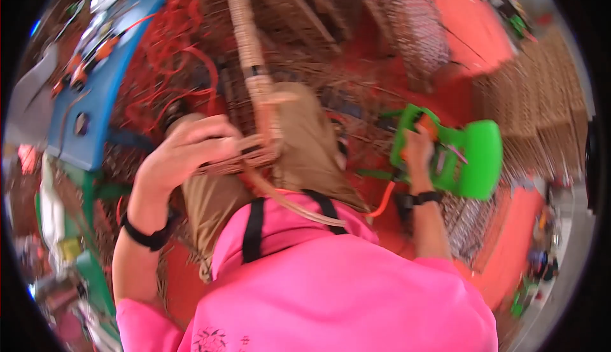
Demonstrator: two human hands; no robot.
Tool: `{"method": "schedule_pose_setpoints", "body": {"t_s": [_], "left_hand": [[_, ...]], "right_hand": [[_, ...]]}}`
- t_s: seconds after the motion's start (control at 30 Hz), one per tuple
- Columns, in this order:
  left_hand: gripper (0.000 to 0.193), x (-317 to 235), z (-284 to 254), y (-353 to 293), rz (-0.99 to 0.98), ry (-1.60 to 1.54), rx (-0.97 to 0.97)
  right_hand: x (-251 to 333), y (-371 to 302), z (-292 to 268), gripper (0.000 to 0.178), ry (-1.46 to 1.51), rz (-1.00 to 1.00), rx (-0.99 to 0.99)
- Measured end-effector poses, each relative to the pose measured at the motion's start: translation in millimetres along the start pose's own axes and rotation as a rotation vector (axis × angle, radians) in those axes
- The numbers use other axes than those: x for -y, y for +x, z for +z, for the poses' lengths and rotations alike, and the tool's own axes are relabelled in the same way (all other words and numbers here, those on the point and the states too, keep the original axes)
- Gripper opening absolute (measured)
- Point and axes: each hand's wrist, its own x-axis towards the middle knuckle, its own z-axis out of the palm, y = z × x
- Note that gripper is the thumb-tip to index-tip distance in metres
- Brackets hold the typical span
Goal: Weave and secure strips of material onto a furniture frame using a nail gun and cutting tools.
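A long wicker-wrapped frame (245, 40) rests against my lap, its bent corner between my knees. My left hand (191, 142) is closed on the short arm of that corner. From the corner a pale cane strip (289, 204) curves back toward my pink shirt, its end loose. At my right side my right hand (417, 151) is closed around an orange-and-black hand tool (428, 126), partly hidden by the fingers and blurred. It is over a small bright green plastic chair (480, 161). An orange hose (383, 198) runs near that hand.
A blue table (95, 110) with tools on it stands at the left. Tangled red cord (181, 34) lies beside it. Woven wicker panels (420, 31) lean ahead, and more wicker pieces (538, 91) stack at the right. Cane scraps (356, 91) litter the red floor.
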Motion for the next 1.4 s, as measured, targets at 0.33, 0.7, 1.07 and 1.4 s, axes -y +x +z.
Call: {"method": "schedule_pose_setpoints", "body": {"t_s": [0.33, 0.7, 1.07, 1.4], "left_hand": [[0.037, 6, 2, 12, -0.254, -0.204, 0.09], [0.036, 13, -2, 19, -0.152, -0.261, 0.146], [0.038, 24, 6, 18, -0.05, -0.24, 0.129], [0.049, 33, 5, 14, 0.001, -0.146, 0.06]], "right_hand": [[-126, 75, 12, 0.073, -0.391, 0.484, 0.284], [-287, 114, 10, 0.029, -0.07, 0.056, 0.262], [63, 15, -136, 0.04, 0.5, 0.031, 0.102], [284, -97, -232, 0.049, 0.423, 0.02, 0.764]]}}
